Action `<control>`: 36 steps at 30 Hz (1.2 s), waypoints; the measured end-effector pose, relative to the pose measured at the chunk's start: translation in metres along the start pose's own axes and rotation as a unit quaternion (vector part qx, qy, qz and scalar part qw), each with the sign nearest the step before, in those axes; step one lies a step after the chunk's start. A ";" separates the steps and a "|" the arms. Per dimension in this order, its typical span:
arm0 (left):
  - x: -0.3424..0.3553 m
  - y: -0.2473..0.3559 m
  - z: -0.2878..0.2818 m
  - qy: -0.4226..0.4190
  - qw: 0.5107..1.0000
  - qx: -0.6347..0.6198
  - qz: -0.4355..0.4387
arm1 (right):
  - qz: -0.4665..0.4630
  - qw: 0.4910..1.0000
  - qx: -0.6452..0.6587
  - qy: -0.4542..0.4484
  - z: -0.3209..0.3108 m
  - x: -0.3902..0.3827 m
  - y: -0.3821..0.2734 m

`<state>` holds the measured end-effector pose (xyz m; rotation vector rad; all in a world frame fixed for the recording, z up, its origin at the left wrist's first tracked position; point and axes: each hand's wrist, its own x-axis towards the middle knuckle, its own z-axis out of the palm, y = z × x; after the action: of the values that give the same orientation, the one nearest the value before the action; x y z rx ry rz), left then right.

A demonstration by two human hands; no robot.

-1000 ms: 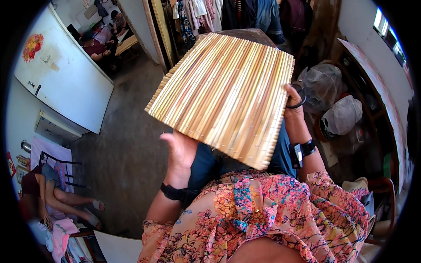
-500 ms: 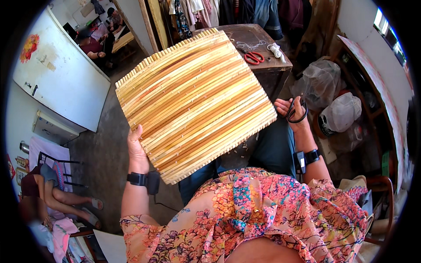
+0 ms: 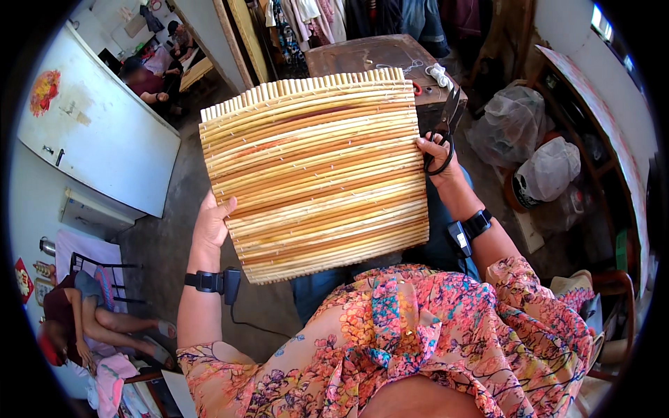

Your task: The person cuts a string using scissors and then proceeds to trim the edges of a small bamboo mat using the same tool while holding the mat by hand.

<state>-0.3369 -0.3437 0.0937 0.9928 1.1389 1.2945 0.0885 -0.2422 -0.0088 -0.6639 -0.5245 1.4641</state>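
A squarish mat (image 3: 320, 184) of yellow and brown sticks, tied in rows with small pale knots, is held up in front of me. My left hand (image 3: 212, 221) is closed on its left edge, thumb over the front and fingers hidden behind. At the right edge, my right hand (image 3: 442, 161) holds black-handled scissors (image 3: 450, 120), their blades pointing up and away. The right fingertips also touch the mat's edge; whether they grip it I cannot tell.
Beyond the mat stands a brown table (image 3: 376, 50) with a bundle of white cord (image 3: 439, 76) and a red handle (image 3: 417, 88) partly hidden by the mat. Plastic bags (image 3: 512, 122) lie at right. One person (image 3: 87, 310) sits at left; others are in the far room.
The mat has turned clockwise and its rows lie more level. My right hand has come up to the mat's right edge, and the scissors' blades now point upward.
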 end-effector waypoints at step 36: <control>0.077 -0.066 -0.079 0.136 0.704 0.697 0.022 | 0.241 0.931 -0.248 -0.120 0.023 -0.084 0.058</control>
<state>-0.4057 -0.2761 0.0086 1.9017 2.4366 0.3693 0.0263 -0.3240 -0.0261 -1.0712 -0.9931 1.9093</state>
